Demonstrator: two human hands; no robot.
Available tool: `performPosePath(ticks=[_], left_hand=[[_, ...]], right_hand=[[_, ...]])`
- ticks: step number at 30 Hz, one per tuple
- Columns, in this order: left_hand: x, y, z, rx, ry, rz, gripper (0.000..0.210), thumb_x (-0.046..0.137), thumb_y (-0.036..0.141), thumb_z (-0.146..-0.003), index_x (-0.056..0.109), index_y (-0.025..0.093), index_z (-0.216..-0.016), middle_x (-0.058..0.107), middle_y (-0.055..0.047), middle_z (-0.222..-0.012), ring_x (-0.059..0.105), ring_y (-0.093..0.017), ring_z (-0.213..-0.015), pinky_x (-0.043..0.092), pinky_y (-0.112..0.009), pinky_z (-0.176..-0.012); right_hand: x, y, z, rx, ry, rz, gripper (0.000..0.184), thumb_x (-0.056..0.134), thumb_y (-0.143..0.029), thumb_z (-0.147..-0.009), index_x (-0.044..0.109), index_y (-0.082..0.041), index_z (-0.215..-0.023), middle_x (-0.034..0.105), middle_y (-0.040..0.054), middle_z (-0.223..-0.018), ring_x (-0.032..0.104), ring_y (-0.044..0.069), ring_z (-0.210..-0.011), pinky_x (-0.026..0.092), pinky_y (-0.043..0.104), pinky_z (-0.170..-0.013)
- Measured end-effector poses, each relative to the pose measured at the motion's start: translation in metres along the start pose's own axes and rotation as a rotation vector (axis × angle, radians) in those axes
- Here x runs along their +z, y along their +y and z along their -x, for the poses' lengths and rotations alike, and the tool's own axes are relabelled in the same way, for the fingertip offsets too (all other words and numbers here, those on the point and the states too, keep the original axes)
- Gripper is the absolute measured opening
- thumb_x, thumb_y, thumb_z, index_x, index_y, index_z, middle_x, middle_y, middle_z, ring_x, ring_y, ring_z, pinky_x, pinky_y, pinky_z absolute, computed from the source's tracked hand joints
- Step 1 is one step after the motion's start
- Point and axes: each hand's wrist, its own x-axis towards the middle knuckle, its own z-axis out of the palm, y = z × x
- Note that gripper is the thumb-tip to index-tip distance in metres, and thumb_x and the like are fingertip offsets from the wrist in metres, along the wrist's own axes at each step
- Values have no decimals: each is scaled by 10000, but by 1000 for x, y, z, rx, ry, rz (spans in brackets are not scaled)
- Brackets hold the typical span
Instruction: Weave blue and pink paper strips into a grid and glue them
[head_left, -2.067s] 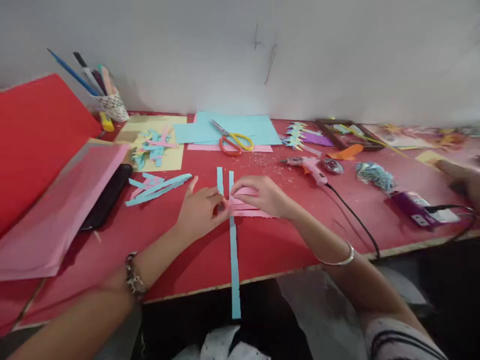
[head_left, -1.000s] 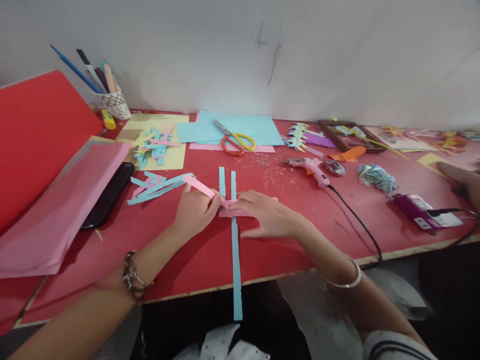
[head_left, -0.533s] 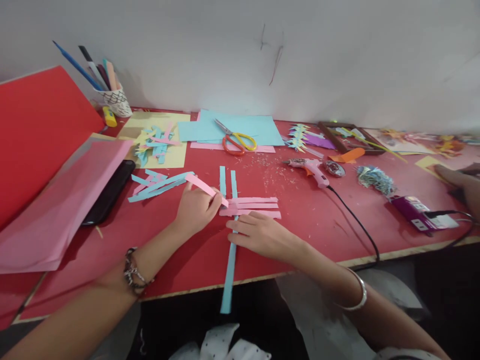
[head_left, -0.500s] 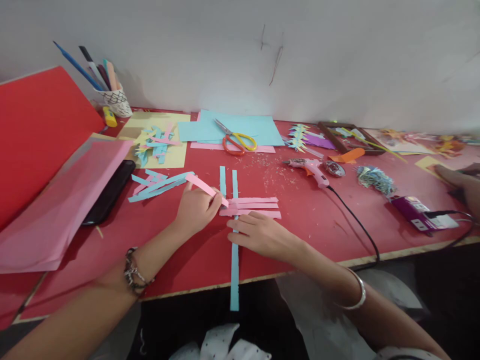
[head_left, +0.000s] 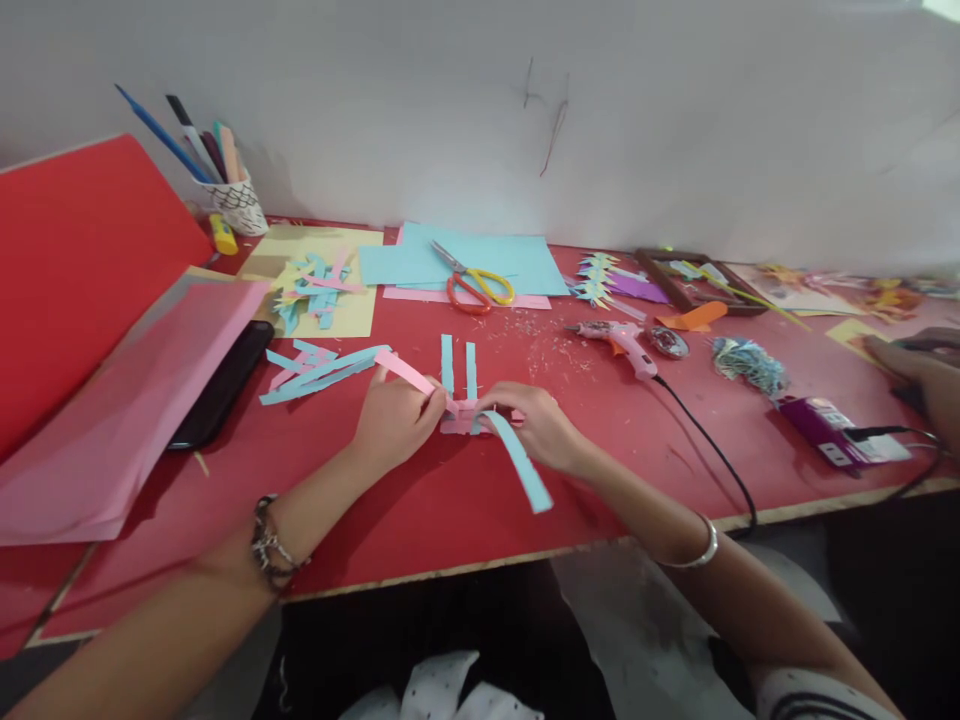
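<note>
Pink paper strips lie crosswise over blue paper strips on the red table. My left hand is closed at the left ends of the pink strips, with one pink strip sticking up past its thumb. A blue paper strip curls out from under the fingers of my right hand, which pinches it over the pink strips. The free end of that strip points toward the table's front edge. My right hand hides most of the right part of the pink strips.
Loose strips lie to the left, beside a black phone and pink sheets. Scissors rest on blue sheets behind. A glue gun with a cord lies right. Another person's hand is at the far right.
My right hand has moved up and right and lifted the long blue strip, which hung over the table's front edge and now bends rightward. My left hand stays in place.
</note>
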Motion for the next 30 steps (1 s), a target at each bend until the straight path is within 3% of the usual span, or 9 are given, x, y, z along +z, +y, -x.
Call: performPosePath(ticks=[6,10,12,16,20,23,30], left_hand=[[0,0,-1,-11,-13,-35,452,233,235,-841,647,192,-665,676,-10,-681,613,-175,-676,211,-463,-1046],[0,-1,-1,-1,-10,-47,440,253,243,-840,635,201,-626,665,-4,-641,604,-173,-634,255,-449,-1024],[0,-1,0,5,5,-44,435,262,247,-844,633,205,-621,676,2,-661,601,-169,-620,264,-446,-1020],[0,-1,0,11,10,-1,444,258,242,-849,650,214,-644,697,16,-717,620,-169,-664,249,-451,-1027],[-1,0,0,10,1,27,448,259,247,-845,657,222,-641,700,20,-726,626,-172,-692,235,-454,-1032],[-1,1,0,-7,5,22,420,274,244,-837,645,210,-642,697,11,-716,618,-170,-683,228,-456,-1034],[-3,1,1,38,-44,7,379,303,310,-848,628,212,-678,688,7,-743,612,-165,-714,170,-485,-1053]], right_hand=[[3,4,-11,168,56,-27,86,537,-202,-732,517,-174,-653,520,-28,-626,447,82,-567,352,208,-559],[8,6,-11,266,99,-40,153,556,-194,-662,404,-200,-676,453,-61,-595,395,79,-518,326,208,-519],[7,6,-10,204,130,-20,177,550,-190,-653,375,-207,-671,430,-55,-616,385,85,-533,329,215,-525],[2,3,-6,-91,201,44,53,445,-159,-746,451,-198,-711,462,6,-734,436,119,-655,373,249,-608],[-1,2,-3,-230,32,160,142,432,-165,-789,569,-202,-777,500,53,-872,477,155,-817,388,300,-738],[0,5,-2,-209,-93,289,140,475,-199,-794,613,-205,-821,535,61,-909,483,171,-845,362,324,-768],[0,8,-1,-126,-200,358,84,529,-234,-789,599,-196,-816,570,65,-967,505,184,-920,331,319,-778]])
